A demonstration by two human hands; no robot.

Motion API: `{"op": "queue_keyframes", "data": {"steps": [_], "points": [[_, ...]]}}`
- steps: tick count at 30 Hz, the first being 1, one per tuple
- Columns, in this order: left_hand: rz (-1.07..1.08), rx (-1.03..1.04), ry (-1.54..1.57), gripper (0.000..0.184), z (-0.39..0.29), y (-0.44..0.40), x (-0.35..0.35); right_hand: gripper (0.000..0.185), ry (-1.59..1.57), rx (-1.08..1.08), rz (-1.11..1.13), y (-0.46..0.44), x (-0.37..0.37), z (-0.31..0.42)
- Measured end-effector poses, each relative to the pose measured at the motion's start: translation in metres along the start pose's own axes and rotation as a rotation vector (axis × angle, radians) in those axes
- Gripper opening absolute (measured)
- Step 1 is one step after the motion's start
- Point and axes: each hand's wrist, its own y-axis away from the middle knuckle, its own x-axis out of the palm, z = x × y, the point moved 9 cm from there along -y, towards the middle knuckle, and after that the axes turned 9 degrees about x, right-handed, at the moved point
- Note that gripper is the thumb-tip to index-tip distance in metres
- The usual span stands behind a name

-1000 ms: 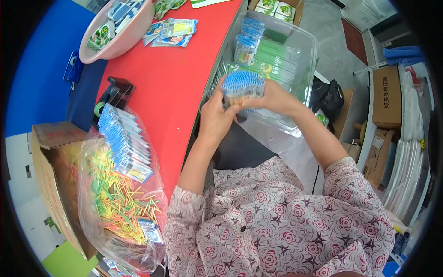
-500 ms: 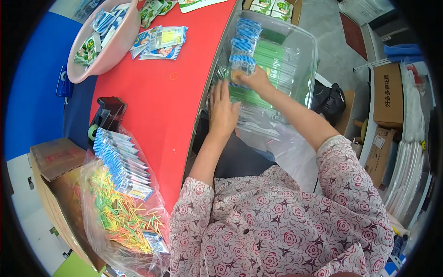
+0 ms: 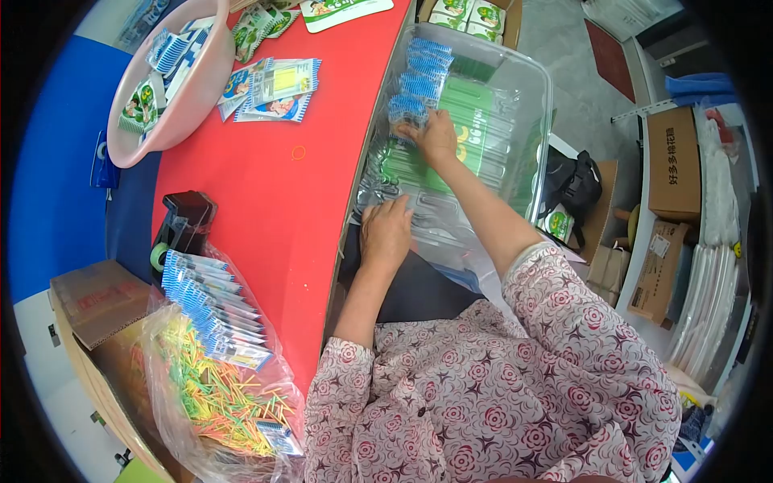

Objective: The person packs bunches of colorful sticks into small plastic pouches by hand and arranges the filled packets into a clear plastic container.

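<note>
Red covers the counter [image 3: 258,201] on the left, its far end cut off by the top of the view, and black rounds off every corner. Grey floor [image 3: 555,64] shows beyond, with a crowded shelf [image 3: 642,249] at the right whose lower contents are hard to make out. Beside the counter's edge sits a clear bin [image 3: 547,105], its near side blurred by glare and partly hidden by the arms. Inside, bundles of blue-ended packets [image 3: 424,63] stand in a line over green packaging [image 3: 475,105]. The right hand [image 3: 436,143] touches the nearest bundle [image 3: 408,107]; its fingertips are partly hidden, so I cannot tell whether the fingers clamp it. The left hand [image 3: 386,235] lies palm down at the bin's near edge, fingers stretched out and slightly apart. On the counter, a pink basin [image 3: 211,84] is cropped at the top, and a cloudy bag [image 3: 159,362] wraps coloured sticks [image 3: 221,398] beside a cardboard box [image 3: 97,299].
</note>
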Motion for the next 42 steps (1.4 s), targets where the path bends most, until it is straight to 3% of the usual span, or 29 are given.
{"op": "queue_keyframes", "data": {"steps": [3, 7, 12, 16, 19, 24, 28, 32, 34, 36, 37, 39, 40, 42], "points": [[0.004, 0.007, -0.01, 0.027, 0.0, 0.0, 0.0, 0.08, -0.009, 0.215, 0.047, 0.004, 0.005, -0.019], [-0.008, 0.015, -0.004, 0.026, -0.001, 0.0, -0.002, 0.092, -0.077, 0.228, -0.059, 0.014, 0.003, -0.024], [-0.032, 0.028, 0.013, 0.023, -0.002, 0.001, -0.004, 0.094, -0.112, 0.351, 0.006, 0.017, 0.021, -0.04], [-0.037, 0.025, 0.024, 0.024, 0.0, 0.002, -0.003, 0.094, -0.166, 0.255, 0.043, 0.013, 0.033, -0.031], [-0.025, -0.004, 0.018, 0.024, 0.004, 0.002, -0.002, 0.084, -0.189, 0.155, -0.006, 0.015, 0.031, -0.028], [-0.21, 0.028, 0.138, 0.025, 0.002, 0.007, -0.021, 0.064, -0.308, 0.033, 0.092, 0.004, 0.05, -0.053], [-0.228, 0.079, 0.175, 0.025, -0.028, 0.019, -0.05, 0.064, -0.36, 0.05, 0.21, 0.01, 0.039, -0.048], [-0.287, 0.033, 0.371, 0.024, -0.066, 0.056, -0.124, 0.08, 0.021, -0.09, -0.16, -0.005, 0.014, -0.064], [-0.457, 0.045, 0.292, 0.026, -0.071, 0.094, -0.181, 0.078, -0.203, -0.01, -0.033, 0.011, -0.033, -0.009], [-0.482, -0.032, -0.018, 0.03, -0.062, 0.139, -0.227, 0.063, -0.499, -0.116, -0.037, 0.036, -0.081, 0.058], [-0.57, -0.128, -0.073, 0.028, -0.049, 0.167, -0.243, 0.063, -0.504, -0.121, -0.033, 0.052, -0.097, 0.087], [-0.769, -0.358, -0.181, 0.04, -0.023, 0.224, -0.268, 0.051, -0.862, -0.222, 0.205, 0.093, -0.114, 0.151], [-0.873, -0.457, -0.236, 0.047, -0.012, 0.251, -0.275, 0.048, -0.891, -0.197, 0.387, 0.118, -0.11, 0.18], [-0.881, -0.534, -0.184, 0.052, 0.006, 0.273, -0.273, 0.045, -0.896, -0.199, 0.769, 0.178, -0.088, 0.233]]}}
